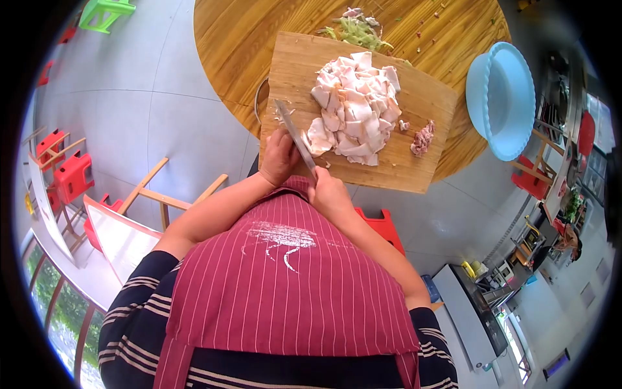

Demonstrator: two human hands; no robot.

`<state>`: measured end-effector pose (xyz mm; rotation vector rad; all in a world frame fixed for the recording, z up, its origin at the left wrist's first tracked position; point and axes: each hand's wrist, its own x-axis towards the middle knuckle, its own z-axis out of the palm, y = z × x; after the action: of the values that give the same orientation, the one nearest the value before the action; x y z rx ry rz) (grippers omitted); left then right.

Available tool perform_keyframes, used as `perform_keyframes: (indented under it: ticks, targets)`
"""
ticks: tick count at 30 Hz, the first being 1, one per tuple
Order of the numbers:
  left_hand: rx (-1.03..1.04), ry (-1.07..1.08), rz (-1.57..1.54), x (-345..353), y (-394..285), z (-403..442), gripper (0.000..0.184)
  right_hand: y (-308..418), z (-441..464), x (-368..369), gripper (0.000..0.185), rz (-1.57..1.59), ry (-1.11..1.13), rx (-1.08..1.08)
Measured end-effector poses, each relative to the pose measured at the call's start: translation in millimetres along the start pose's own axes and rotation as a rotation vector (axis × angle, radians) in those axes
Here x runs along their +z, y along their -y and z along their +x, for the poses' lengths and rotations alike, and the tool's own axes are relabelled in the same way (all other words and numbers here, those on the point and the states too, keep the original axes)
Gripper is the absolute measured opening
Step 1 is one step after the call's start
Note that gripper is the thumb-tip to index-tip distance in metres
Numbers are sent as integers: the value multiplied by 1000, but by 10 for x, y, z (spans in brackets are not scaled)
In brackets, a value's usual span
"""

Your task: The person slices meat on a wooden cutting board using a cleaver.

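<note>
My right hand (329,193) is closed round the handle of a knife (295,133), whose long blade slants up and left across the near edge of a wooden cutting board (414,78). Left of the blade, my left hand (280,157) has its fingers curled in by the board's edge; what they hold, if anything, is hidden. Just right of the blade lies a pale slice of fatty meat (319,137). Beyond it spreads a heap of flat, pinkish-white meat slices (359,107). A small pile of redder meat scraps (423,138) sits at the board's right.
The board rests on a round wooden table (227,52), overhanging its near edge. Green vegetable trimmings (359,32) lie behind the board. A light-blue plastic basin (508,100) stands at the table's right. A red stool (382,230) is below, and more stools (72,175) stand to the left.
</note>
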<state>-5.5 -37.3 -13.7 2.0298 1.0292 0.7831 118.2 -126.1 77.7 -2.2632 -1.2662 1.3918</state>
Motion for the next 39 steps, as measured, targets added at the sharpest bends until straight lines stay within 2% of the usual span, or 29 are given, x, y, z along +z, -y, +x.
perform_keyframes:
  ticks: [5, 6, 9, 11, 15, 17, 21, 23, 24, 26, 28, 29, 31, 32, 35, 39]
  targets:
    - [-10, -14, 18, 17, 86, 27, 21, 209, 360, 38, 29, -35, -30, 0]
    - [-52, -4, 22, 11, 104, 38, 21, 208, 354, 30, 29, -31, -38, -5]
    - [6, -63, 125, 9, 119, 26, 21, 96, 213, -15, 30, -6, 17, -21]
    - [32, -66, 97, -3, 166, 59, 21, -53, -54, -18, 23, 58, 25, -28]
    - [29, -33, 103, -15, 81, 79, 17, -98, -101, -3, 28, -14, 91, 106]
    - [-22, -19, 135, -1, 96, 57, 13, -103, 265, 148, 31, -9, -27, -21]
    - [3, -37, 141, 12, 183, 30, 16, 17, 621, 84, 27, -24, -61, -22]
    - [16, -14, 82, -20, 162, 8, 20, -210, 671, -61, 21, 83, -72, -207]
    - [18, -18, 84, -32, 177, -11, 20, -301, 640, -170, 21, 58, -113, -179]
    - [45, 25, 81, -65, 220, -82, 28, -532, 555, -412, 25, 199, -107, -48]
    - [42, 38, 113, -143, 155, -125, 32, -574, 390, -504, 24, 328, -301, -131]
    - [51, 55, 142, -165, 116, -118, 36, -577, 329, -568, 24, 325, -299, -127]
    - [58, 71, 144, -177, 80, -116, 40, -441, 207, -765, 24, 465, -245, 26]
    - [65, 85, 155, -187, 74, -115, 43, -379, 174, -830, 24, 461, -240, 22]
    - [73, 18, 160, -46, 110, -67, 45, -124, 61, -978, 24, 540, -493, -103]
    - [28, 42, 176, 35, 17, 63, 44, -134, 89, -930, 24, 494, -429, -184]
